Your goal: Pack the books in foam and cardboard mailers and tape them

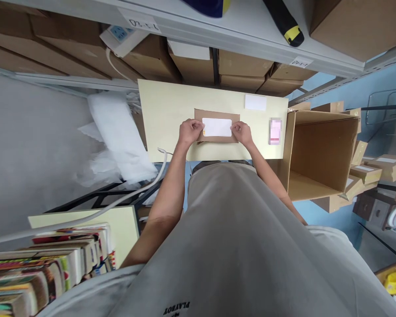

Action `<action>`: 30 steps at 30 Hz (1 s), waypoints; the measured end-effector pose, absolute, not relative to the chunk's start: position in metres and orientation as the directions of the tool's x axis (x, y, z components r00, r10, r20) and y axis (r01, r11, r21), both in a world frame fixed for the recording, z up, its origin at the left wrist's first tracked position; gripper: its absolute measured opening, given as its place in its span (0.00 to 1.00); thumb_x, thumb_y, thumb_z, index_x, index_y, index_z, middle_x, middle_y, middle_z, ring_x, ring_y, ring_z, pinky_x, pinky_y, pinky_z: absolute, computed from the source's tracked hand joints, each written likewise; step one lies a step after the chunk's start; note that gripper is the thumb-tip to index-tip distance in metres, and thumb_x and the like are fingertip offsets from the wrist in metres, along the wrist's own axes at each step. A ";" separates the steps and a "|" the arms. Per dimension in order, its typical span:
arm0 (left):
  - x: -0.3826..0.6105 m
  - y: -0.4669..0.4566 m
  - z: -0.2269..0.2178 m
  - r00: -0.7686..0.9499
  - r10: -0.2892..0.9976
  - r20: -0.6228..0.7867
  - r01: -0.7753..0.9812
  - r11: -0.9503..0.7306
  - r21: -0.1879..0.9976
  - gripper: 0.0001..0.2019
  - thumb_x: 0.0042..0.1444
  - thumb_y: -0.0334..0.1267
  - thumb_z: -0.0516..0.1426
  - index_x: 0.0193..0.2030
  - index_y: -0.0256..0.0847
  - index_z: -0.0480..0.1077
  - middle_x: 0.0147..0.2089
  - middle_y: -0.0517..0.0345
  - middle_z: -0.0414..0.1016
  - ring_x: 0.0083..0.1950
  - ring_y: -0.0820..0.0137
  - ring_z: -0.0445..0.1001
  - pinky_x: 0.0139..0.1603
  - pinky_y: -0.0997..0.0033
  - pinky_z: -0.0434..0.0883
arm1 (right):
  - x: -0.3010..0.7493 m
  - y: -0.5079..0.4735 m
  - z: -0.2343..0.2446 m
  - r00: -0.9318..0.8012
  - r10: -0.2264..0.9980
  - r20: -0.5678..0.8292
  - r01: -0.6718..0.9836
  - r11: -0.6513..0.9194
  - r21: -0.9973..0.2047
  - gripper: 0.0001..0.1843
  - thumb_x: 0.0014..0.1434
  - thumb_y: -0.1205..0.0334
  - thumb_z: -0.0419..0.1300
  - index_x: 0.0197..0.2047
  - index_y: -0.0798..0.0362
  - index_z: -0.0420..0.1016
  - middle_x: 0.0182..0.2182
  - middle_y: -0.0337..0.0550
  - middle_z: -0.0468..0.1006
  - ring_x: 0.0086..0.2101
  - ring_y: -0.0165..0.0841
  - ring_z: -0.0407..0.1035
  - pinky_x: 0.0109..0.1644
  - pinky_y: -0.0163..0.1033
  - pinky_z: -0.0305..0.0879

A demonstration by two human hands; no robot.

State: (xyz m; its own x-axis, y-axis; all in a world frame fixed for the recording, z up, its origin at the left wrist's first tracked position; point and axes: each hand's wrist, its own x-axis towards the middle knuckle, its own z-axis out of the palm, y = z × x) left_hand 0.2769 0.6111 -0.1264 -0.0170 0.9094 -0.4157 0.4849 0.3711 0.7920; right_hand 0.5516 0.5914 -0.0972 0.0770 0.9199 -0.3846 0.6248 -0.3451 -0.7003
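A flat brown cardboard package (pixel 218 114) lies on the pale yellow tabletop (pixel 166 119) in front of me. Over its middle is a white label (pixel 217 127), a rectangle with a small orange spot near its lower left corner. My left hand (pixel 190 131) pinches the label's left edge between thumb and fingers. At the opposite edge, my right hand (pixel 242 132) pinches the label in the same way. Whether the label is stuck down or just above the cardboard, I cannot tell.
A white slip (pixel 255 102) and a phone (pixel 275 131) lie right of the package. Beside the table stands an open carton (pixel 320 152). White wrapping (pixel 114 132) hangs at left, with a white cable (pixel 132 196) nearby. Books (pixel 46 264) are lower left; a shelf (pixel 244 39) spans the back.
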 end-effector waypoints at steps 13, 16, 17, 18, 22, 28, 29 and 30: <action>0.277 0.610 -0.127 -0.025 0.904 -0.427 0.466 0.389 0.795 0.05 0.60 0.40 0.66 0.36 0.41 0.83 0.41 0.53 0.83 0.41 0.64 0.76 0.52 0.64 0.74 | 0.549 0.591 -0.093 0.083 0.914 -0.398 0.611 -0.362 -0.704 0.10 0.67 0.62 0.64 0.32 0.47 0.75 0.32 0.41 0.79 0.39 0.42 0.74 0.55 0.48 0.74; 0.279 0.611 -0.130 -0.041 0.894 -0.447 0.433 0.419 0.798 0.06 0.59 0.41 0.66 0.36 0.42 0.83 0.40 0.54 0.83 0.42 0.63 0.77 0.52 0.64 0.75 | 0.550 0.591 -0.095 0.110 0.902 -0.418 0.597 -0.396 -0.698 0.08 0.68 0.61 0.63 0.35 0.47 0.78 0.32 0.40 0.78 0.38 0.41 0.73 0.54 0.47 0.74; 0.280 0.612 -0.131 -0.042 0.892 -0.451 0.428 0.424 0.798 0.06 0.59 0.41 0.67 0.36 0.42 0.83 0.40 0.54 0.83 0.42 0.63 0.77 0.52 0.64 0.75 | 0.550 0.592 -0.095 0.121 0.897 -0.424 0.591 -0.409 -0.696 0.07 0.68 0.60 0.63 0.36 0.48 0.78 0.31 0.39 0.77 0.37 0.40 0.73 0.53 0.46 0.74; 0.280 0.612 -0.132 -0.043 0.891 -0.453 0.426 0.426 0.798 0.06 0.58 0.41 0.67 0.36 0.42 0.84 0.39 0.54 0.83 0.42 0.63 0.77 0.52 0.64 0.75 | 0.551 0.592 -0.096 0.131 0.895 -0.426 0.584 -0.417 -0.696 0.07 0.69 0.60 0.62 0.37 0.48 0.78 0.31 0.39 0.77 0.37 0.40 0.73 0.53 0.46 0.73; 0.280 0.612 -0.134 -0.042 0.891 -0.452 0.422 0.426 0.800 0.06 0.57 0.41 0.67 0.36 0.43 0.84 0.39 0.54 0.83 0.42 0.63 0.77 0.51 0.63 0.75 | 0.552 0.593 -0.100 0.138 0.900 -0.414 0.563 -0.415 -0.714 0.08 0.69 0.56 0.63 0.37 0.47 0.77 0.29 0.37 0.75 0.37 0.39 0.72 0.51 0.44 0.74; 0.275 0.613 -0.136 -0.018 0.880 -0.474 0.354 0.449 0.820 0.09 0.55 0.44 0.68 0.37 0.41 0.84 0.38 0.54 0.84 0.43 0.62 0.77 0.48 0.64 0.76 | 0.553 0.593 -0.100 0.095 0.902 -0.421 0.576 -0.395 -0.716 0.08 0.67 0.55 0.64 0.35 0.46 0.76 0.28 0.37 0.75 0.36 0.39 0.72 0.48 0.44 0.74; 0.274 0.614 -0.137 -0.014 0.878 -0.479 0.344 0.454 0.822 0.09 0.55 0.44 0.68 0.37 0.41 0.84 0.38 0.54 0.84 0.42 0.62 0.77 0.48 0.64 0.76 | 0.552 0.593 -0.099 0.092 0.902 -0.422 0.580 -0.393 -0.714 0.08 0.66 0.57 0.64 0.34 0.46 0.76 0.29 0.37 0.75 0.36 0.39 0.72 0.49 0.44 0.74; 0.273 0.614 -0.138 -0.012 0.875 -0.484 0.336 0.459 0.822 0.08 0.54 0.43 0.68 0.36 0.41 0.83 0.38 0.55 0.84 0.42 0.63 0.77 0.47 0.64 0.76 | 0.552 0.593 -0.098 0.089 0.902 -0.422 0.584 -0.390 -0.712 0.07 0.66 0.59 0.63 0.34 0.46 0.75 0.29 0.37 0.75 0.36 0.39 0.72 0.50 0.44 0.74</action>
